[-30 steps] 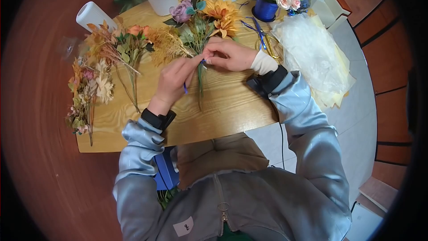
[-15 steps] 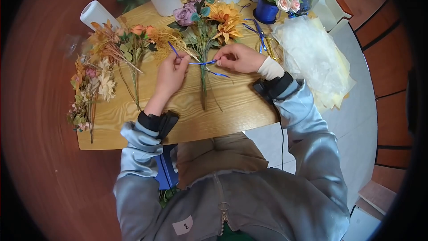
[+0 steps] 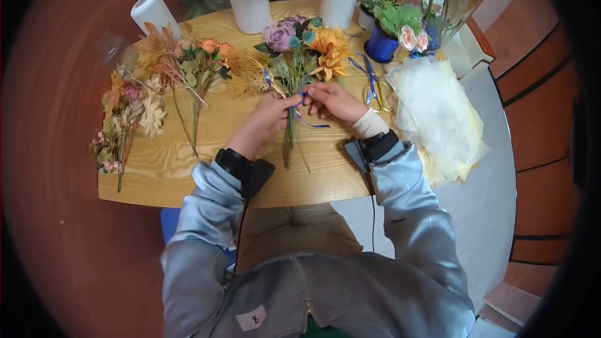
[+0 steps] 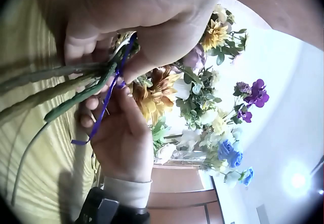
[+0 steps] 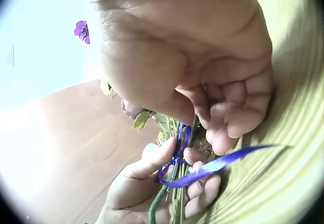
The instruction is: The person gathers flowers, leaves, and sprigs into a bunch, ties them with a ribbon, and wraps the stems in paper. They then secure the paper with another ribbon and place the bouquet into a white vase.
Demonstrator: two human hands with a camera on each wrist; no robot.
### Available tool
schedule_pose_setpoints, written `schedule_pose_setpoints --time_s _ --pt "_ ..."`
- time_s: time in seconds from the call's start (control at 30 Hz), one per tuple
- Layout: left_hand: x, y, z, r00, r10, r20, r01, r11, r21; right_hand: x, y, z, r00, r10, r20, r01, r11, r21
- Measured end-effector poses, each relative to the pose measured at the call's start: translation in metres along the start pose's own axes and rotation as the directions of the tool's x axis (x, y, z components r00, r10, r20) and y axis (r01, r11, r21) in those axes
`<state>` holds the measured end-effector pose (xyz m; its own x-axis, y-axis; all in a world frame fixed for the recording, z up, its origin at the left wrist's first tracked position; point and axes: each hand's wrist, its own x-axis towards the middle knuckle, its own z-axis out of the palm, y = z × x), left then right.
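Observation:
A bouquet of artificial flowers, with a purple rose [image 3: 280, 37] and an orange sunflower [image 3: 330, 50], lies on the wooden table. Its bundled green stems [image 3: 290, 141] point toward the person. My left hand [image 3: 268, 117] grips the stems, thumb on the near side and fingers behind them. A blue ribbon [image 5: 202, 173] circles the stems at that spot, its loose tail hanging over the table. Thumb and index finger of my right hand [image 3: 338, 101] pinch the ribbon beside the knot, close to the left thumb. The ribbon's other end stands up above the left hand.
Left of the bouquet lie orange-rose stems [image 3: 194, 112] and a cream flower bunch [image 3: 152, 116]. Gold-handled scissors [image 3: 378, 92] and white wrapping sheets [image 3: 432, 112] are on the right. White vases [image 3: 248, 3] and a blue pot [image 3: 380, 45] line the back.
Half a second ago the hands were apart, drawing the ribbon out sideways. Now both have come together at the knot, the left around the stems. The head view has also shifted.

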<state>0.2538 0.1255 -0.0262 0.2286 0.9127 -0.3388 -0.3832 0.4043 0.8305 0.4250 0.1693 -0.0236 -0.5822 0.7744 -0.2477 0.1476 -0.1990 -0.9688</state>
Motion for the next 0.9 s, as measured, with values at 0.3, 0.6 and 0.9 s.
schedule_pose_setpoints --time_s 0.3,0.6,0.9 --pt "-0.014 -0.003 0.026 0.962 0.132 -0.238 -0.125 0.991 0.045 -0.006 -0.011 0.015 0.997 -0.083 0.003 0.083 0.995 0.059" --pt "-0.031 -0.003 0.033 0.652 0.758 0.033 -0.386 0.294 0.874 -0.032 -0.058 0.046 0.924 -0.356 -0.138 0.294 0.894 -0.337" --pt "-0.036 -0.012 0.027 0.484 0.866 0.125 -0.444 0.12 0.888 -0.029 -0.048 0.058 0.749 -0.657 -0.088 0.408 0.561 -0.72"
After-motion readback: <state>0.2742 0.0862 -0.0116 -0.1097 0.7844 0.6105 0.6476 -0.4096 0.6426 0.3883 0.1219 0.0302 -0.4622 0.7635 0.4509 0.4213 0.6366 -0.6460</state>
